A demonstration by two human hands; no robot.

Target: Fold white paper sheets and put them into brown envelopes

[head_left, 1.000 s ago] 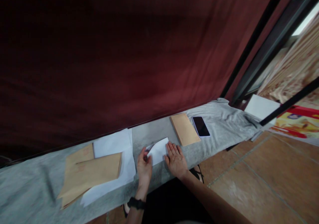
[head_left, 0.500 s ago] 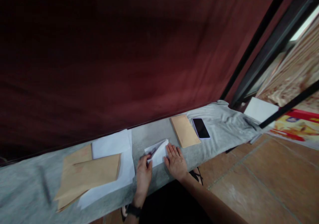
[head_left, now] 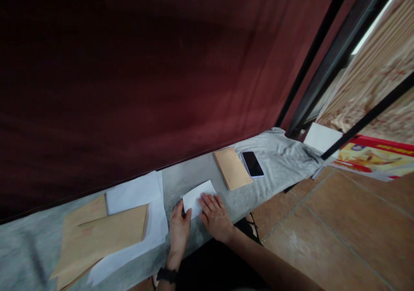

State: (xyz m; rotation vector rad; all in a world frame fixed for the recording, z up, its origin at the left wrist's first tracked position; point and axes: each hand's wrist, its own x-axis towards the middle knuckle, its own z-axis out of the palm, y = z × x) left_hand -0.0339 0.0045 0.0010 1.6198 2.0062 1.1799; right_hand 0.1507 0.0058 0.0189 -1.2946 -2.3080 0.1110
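A folded sheet of white paper (head_left: 196,194) lies on the grey cloth in front of me, its upper layer now flat. My left hand (head_left: 180,224) has the paper's left edge between thumb and fingers. Across the right part of the sheet, my right hand (head_left: 215,215) lies palm down with its fingers stretched out. Just beyond it on the right is a brown envelope (head_left: 233,168). Further left, several brown envelopes (head_left: 110,232) rest partly on larger white sheets (head_left: 136,194).
A phone (head_left: 253,163) with a dark screen lies beside the single envelope. The grey cloth (head_left: 271,153) is rumpled at the right end of the narrow bench. A dark red panel (head_left: 181,88) rises behind. Black bars (head_left: 310,62) and a tiled floor (head_left: 323,222) are on the right.
The paper's raised flap has come down flat. My right hand has slid left onto the sheet, while my left hand stays at its left edge. The view has shifted slightly right.
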